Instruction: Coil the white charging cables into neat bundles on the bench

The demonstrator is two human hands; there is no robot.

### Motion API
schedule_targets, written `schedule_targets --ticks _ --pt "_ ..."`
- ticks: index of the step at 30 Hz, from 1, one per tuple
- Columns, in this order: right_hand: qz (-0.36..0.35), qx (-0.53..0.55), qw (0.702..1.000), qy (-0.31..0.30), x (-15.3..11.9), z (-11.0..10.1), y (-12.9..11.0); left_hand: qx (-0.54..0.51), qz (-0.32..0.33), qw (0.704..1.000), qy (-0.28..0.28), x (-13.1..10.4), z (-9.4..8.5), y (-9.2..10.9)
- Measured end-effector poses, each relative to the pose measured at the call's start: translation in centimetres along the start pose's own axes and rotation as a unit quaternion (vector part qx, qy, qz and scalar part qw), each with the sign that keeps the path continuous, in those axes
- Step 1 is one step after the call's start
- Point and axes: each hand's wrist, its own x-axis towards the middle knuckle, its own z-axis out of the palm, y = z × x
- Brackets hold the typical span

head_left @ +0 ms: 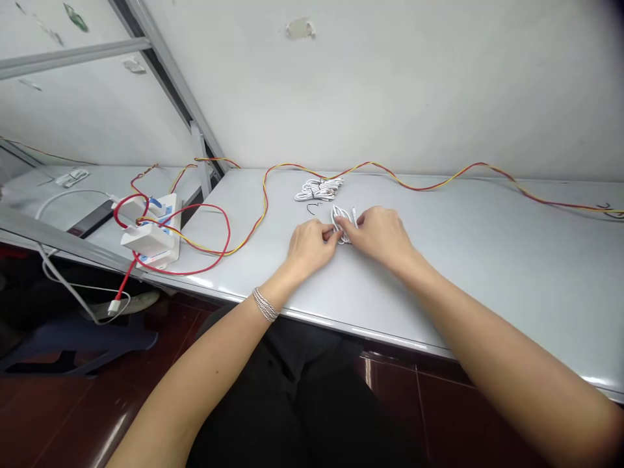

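Currently, the left hand (pixel 311 246) and right hand (pixel 377 235) pinch the looped white cable coil (pixel 342 213) between them, its long axis roughly front-to-back, just to the near right of the black-tied white cable bundle (pixel 318 190)

From the right hand (pixel 380 234), open worktop (pixel 507 253) permits passage at 3 o'clock; its forearm (pixel 463 312) bars 4 to 5. Obstructions noted: left hand (pixel 310 246) at 9 o'clock, power strip (pixel 174 244) well beyond; tied white cable bundle (pixel 316 190) at 10; red-and-yellow wire (pixel 414 189) across the rear, 10 round to nearly 3.
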Motion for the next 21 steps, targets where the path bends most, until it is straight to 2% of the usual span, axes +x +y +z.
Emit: schedule_targets --ticks 7,9,12,16,21 --pt "-0.046 0.049 0.997 -0.038 -0.2 0.2 -0.5 -0.036 0.046 0.998 -0.038 0.4 -0.2 -0.6" --pt "-0.033 0.079 0.995 -0.057 0.1 -0.1 -0.3 -0.048 0.047 0.996 -0.049 0.4 -0.3 -0.6" --pt "0.023 0.167 0.982 -0.089 0.5 -0.8 0.1 -0.057 0.045 0.996 -0.053 0.2 -0.4 -0.2" --pt "0.095 0.351 0.918 -0.16 0.7 -1.0 0.5 -0.044 0.028 0.998 -0.047 -0.3 -0.3 0.6" --pt "0.098 0.495 0.84 -0.198 1.0 -0.1 0.9 -0.141 0.012 0.99 0.002 -0.3 0.4 0.2"
